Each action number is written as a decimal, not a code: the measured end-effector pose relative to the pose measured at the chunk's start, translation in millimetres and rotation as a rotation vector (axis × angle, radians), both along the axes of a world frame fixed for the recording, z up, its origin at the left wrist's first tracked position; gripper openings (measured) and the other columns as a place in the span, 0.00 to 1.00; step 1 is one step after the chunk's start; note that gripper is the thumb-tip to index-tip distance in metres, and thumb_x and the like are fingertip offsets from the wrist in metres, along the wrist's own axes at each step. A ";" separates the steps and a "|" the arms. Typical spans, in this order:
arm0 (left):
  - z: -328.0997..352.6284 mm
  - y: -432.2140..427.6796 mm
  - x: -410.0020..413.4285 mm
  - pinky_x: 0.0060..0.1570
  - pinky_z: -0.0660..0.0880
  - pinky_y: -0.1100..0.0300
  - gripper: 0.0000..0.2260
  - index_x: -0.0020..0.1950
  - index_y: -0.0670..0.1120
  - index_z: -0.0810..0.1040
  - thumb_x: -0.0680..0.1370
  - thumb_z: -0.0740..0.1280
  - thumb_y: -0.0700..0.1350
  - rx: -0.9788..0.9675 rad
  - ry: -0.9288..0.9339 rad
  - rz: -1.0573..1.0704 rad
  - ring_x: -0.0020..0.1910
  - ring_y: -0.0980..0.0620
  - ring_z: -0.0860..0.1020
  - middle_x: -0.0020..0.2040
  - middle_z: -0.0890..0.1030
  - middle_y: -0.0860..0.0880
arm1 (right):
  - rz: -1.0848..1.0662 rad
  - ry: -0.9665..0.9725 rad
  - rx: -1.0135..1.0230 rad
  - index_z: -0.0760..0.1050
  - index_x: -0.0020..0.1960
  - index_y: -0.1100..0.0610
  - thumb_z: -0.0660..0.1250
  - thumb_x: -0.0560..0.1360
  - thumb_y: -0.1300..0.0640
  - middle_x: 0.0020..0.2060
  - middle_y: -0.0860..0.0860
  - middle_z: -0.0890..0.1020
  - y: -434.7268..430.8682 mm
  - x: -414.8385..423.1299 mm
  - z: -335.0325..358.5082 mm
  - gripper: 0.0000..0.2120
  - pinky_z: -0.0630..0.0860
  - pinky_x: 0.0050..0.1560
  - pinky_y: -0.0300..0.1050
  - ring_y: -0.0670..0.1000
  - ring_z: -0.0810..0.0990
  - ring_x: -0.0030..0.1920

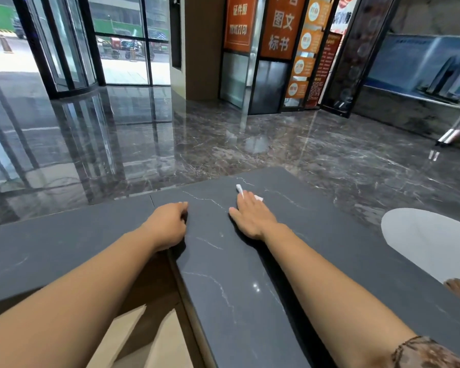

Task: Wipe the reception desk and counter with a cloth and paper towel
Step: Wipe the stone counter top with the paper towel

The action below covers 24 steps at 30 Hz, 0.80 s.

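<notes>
A polished dark marble floor (170, 134) extends beyond the far edge of the worktop (237, 261). The worktop is a grey stone slab with thin white veins, in two sections that meet at an angle.

Well beyond the worktop, to the left, stands a revolving glass door (64, 49). Orange signs (279, 25) stand beyond it, to the right of centre.

On the right part of the worktop lies a pale oval patch (430, 243); it cannot be identified. Below the near edge of the worktop are a brown wooden surface (154, 277) and beige sheets (149, 341).

The left hand (168, 224) rests at the seam of the worktop. Its fingers are clenched under the palm, and nothing shows in them.

The right hand (252, 216) lies flat near the far corner of the worktop. Its fingers (243, 200) are straight and press down on the paper towel (259, 198).

The paper towel is white and lies on the worktop, mostly covered by the hand. Only two small parts show beside the fingertips.

A patterned sleeve (430, 353) covers the right upper arm above the near edge of the worktop.
</notes>
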<state>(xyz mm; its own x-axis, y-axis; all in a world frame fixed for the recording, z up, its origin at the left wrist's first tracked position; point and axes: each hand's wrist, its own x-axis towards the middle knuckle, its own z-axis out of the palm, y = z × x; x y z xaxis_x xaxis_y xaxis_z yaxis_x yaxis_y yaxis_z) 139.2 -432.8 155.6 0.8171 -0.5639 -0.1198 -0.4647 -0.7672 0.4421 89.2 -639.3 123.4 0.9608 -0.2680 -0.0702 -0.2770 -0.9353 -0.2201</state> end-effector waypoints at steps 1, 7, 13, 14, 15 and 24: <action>-0.6 4.6 -2.7 0.71 0.60 0.57 0.23 0.76 0.40 0.62 0.80 0.56 0.35 -0.013 0.002 0.029 0.74 0.45 0.63 0.75 0.65 0.44 | 0.082 -0.012 0.006 0.57 0.74 0.62 0.49 0.81 0.49 0.75 0.56 0.58 24.0 -4.5 -0.4 0.26 0.55 0.73 0.51 0.55 0.58 0.73; 6.9 18.0 -22.9 0.66 0.66 0.54 0.19 0.71 0.37 0.68 0.79 0.58 0.35 -0.036 -0.039 0.066 0.69 0.41 0.70 0.69 0.72 0.39 | 0.295 0.031 -0.020 0.43 0.79 0.59 0.47 0.83 0.47 0.79 0.54 0.45 82.8 -27.2 -5.7 0.31 0.46 0.77 0.50 0.53 0.46 0.78; 6.2 13.1 -27.5 0.72 0.60 0.56 0.25 0.77 0.41 0.60 0.79 0.55 0.32 -0.032 -0.037 0.004 0.75 0.46 0.62 0.76 0.63 0.44 | -0.250 -0.056 0.060 0.44 0.79 0.52 0.53 0.78 0.46 0.75 0.58 0.61 -43.9 -56.0 -5.5 0.34 0.60 0.71 0.53 0.60 0.62 0.73; 5.7 12.3 -28.8 0.72 0.60 0.56 0.25 0.77 0.41 0.60 0.79 0.55 0.32 -0.033 -0.036 0.000 0.75 0.46 0.62 0.76 0.63 0.44 | -0.332 -0.040 0.044 0.43 0.79 0.54 0.53 0.78 0.47 0.75 0.59 0.60 -67.6 -66.9 -5.7 0.34 0.59 0.72 0.53 0.60 0.61 0.74; 5.0 12.5 -30.0 0.72 0.60 0.55 0.25 0.77 0.42 0.60 0.79 0.55 0.33 -0.034 -0.036 -0.003 0.75 0.46 0.62 0.76 0.63 0.45 | -0.395 -0.014 0.031 0.41 0.79 0.55 0.52 0.79 0.47 0.76 0.59 0.58 -85.4 -78.1 -4.2 0.34 0.57 0.73 0.52 0.59 0.59 0.75; -6.4 56.3 -25.5 0.62 0.69 0.52 0.17 0.64 0.36 0.74 0.77 0.57 0.31 -0.024 -0.029 0.152 0.64 0.40 0.73 0.64 0.76 0.38 | -0.130 0.023 0.003 0.58 0.74 0.64 0.49 0.80 0.46 0.73 0.60 0.59 12.6 -39.1 -4.2 0.28 0.55 0.73 0.52 0.58 0.57 0.73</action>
